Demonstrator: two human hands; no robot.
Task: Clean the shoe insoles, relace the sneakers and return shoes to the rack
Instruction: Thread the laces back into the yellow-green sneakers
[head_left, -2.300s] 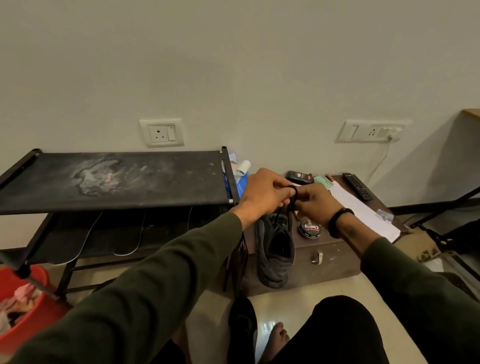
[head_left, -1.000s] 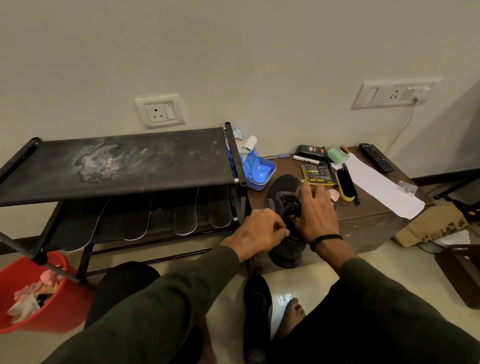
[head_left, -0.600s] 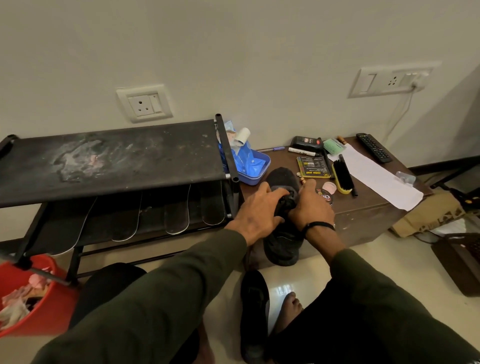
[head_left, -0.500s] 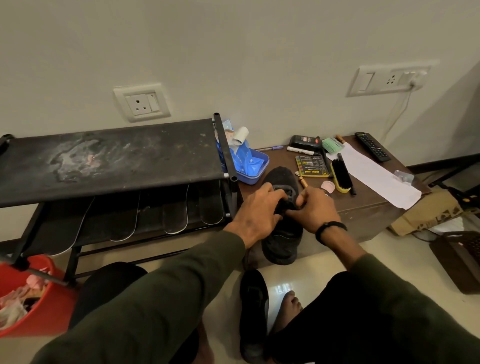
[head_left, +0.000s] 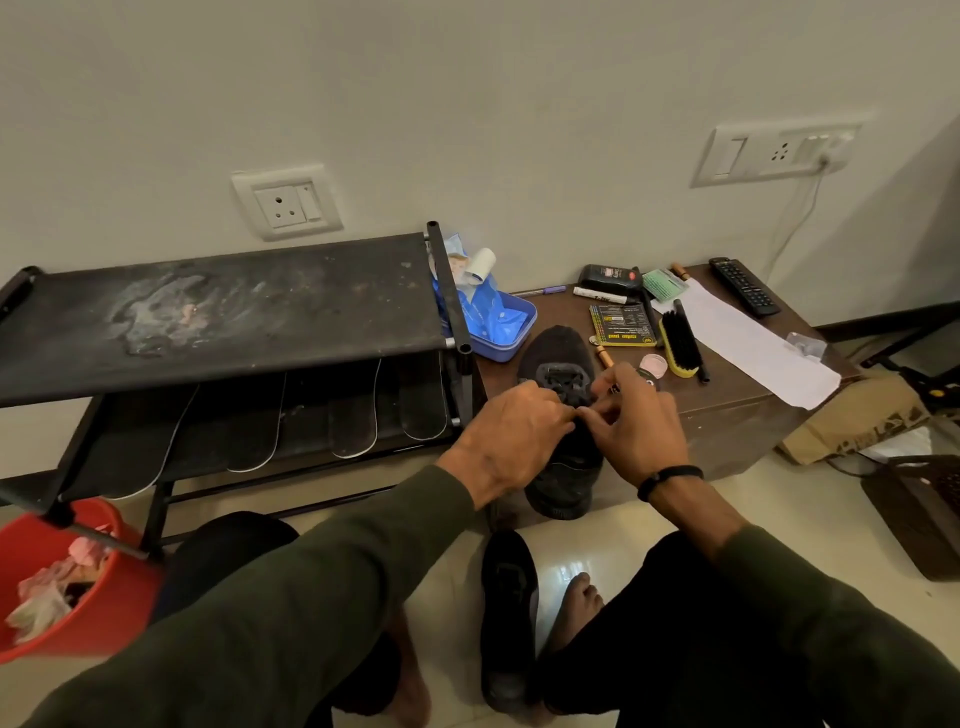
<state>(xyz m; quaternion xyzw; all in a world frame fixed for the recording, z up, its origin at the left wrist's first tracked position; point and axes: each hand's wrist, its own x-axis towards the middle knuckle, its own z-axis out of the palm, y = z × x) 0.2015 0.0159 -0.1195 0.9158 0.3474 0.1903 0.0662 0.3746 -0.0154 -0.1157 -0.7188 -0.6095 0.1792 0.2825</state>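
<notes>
Fingers (head_left: 563, 415) of both my hands pinch the lace over the sneaker (head_left: 558, 364); I should pull evenly, keeping tension.

Left hand (head_left: 511, 434) and right hand (head_left: 636, 426) close together, fingertips pinched, arms extended forward

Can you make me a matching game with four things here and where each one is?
Things:
1 insoles
2 shoe brush
3 red bucket
4 second sneaker

Places:
A on the brown chest, by the white paper
B on the floor between the feet
C on the rack's lower shelf
D on the floor at the far left

Pairs: 1-C, 2-A, 3-D, 4-B
</notes>
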